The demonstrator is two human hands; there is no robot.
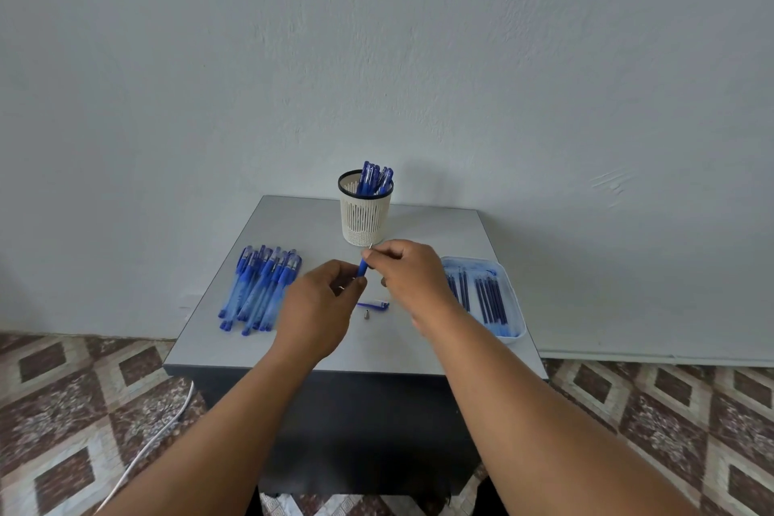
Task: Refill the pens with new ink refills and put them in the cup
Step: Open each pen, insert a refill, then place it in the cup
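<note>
My left hand (pixel 319 306) grips the lower part of a blue pen barrel (pixel 362 266) above the middle of the small grey table (pixel 293 352). My right hand (pixel 408 269) pinches the thin refill tip sticking out of the barrel's top. On the table below them lie a blue pen cap (pixel 374 305) and a small metal tip piece (pixel 366 315). Several blue pens (pixel 259 289) lie in a pile on the left. A white tray (pixel 514 297) on the right holds several dark blue refills (pixel 490 300). The white mesh cup (pixel 365 214) at the back holds several pens.
The table stands against a pale wall, with its front edge near me. Patterned floor tiles lie on both sides. A white cable (pixel 155 440) runs across the floor at the lower left.
</note>
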